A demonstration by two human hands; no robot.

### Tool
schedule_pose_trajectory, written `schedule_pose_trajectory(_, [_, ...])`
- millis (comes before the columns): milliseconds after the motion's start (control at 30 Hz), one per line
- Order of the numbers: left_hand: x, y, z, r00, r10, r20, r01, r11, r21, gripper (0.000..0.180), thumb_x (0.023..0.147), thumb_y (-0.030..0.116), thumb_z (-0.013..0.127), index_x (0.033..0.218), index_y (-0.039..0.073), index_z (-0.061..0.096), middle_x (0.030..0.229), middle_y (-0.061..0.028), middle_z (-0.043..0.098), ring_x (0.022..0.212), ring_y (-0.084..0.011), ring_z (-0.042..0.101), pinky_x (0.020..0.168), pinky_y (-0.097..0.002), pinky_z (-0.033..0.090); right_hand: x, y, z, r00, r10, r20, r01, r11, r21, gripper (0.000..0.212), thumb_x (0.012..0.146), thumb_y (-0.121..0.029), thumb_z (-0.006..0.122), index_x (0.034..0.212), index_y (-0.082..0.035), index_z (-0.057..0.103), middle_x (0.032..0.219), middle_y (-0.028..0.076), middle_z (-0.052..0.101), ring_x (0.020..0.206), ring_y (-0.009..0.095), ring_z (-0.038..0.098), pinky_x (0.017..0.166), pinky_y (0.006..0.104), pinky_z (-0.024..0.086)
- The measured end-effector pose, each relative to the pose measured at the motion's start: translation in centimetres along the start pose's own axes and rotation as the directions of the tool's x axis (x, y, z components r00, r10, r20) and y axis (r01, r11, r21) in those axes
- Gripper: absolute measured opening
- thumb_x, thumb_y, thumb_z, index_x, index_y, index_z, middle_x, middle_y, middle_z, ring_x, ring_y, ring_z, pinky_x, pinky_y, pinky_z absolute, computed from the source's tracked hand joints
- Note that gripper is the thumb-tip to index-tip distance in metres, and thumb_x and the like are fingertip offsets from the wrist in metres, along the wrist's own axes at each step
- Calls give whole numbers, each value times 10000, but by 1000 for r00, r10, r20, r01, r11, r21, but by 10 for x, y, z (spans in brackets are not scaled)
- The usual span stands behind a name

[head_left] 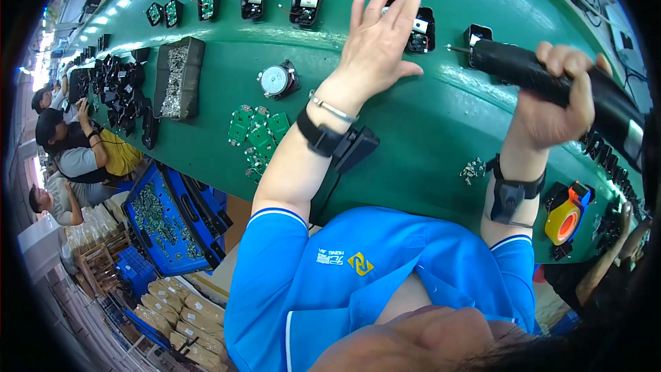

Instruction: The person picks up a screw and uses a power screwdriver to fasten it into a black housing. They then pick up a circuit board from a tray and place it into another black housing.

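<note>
My right hand [558,107] is wrapped round a thick black electric screwdriver [513,63], held nearly level with its thin bit pointing left. Beside the bit stands a small black housing [478,33], partly covered by the tool. My left hand [375,45] reaches over the bench with fingers stretched out and thumb apart. Beneath and beside its fingertips is another black housing [423,36] with a white part inside; whether the fingers touch it I cannot tell. Further left in the row are more open black housings [305,5], some with green circuit boards [206,4].
On the green bench [406,138] lie a round metal-backed part [275,80], loose green boards [260,131], small screws [472,170] and a tape roll [566,215]. A grey bin [180,77] holds small metal parts. Left is a blue crate [162,217]; people sit beyond it.
</note>
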State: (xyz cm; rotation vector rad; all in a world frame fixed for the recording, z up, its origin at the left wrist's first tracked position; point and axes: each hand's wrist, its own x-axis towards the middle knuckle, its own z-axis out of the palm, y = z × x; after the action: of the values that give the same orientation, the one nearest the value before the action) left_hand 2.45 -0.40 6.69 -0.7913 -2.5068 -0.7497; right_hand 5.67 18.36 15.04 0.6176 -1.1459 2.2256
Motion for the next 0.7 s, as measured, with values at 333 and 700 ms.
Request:
schedule_pose_trajectory(333, [18,-20,27,997,82,-7,-83,993,-80,972,502,202,769,1278,73,197,985,-89,508,1011,-255,456,967,-527,181,16,54,-2,1000,8,25,-3,981,-195,341,734,-4,484,1070,-16,425,717,90,515,641,182,469,677,378,387])
schedule_pose_trajectory(700, [15,-20,33,999,45,-1,-44,985,-167,1040,513,156,762,1308,94,95,913,-95,493,879,-269,505,956,-505,241,17,72,-3,999,43,-18,-46,982,-184,364,717,2,510,1067,-2,411,714,105,517,642,196,482,674,388,398])
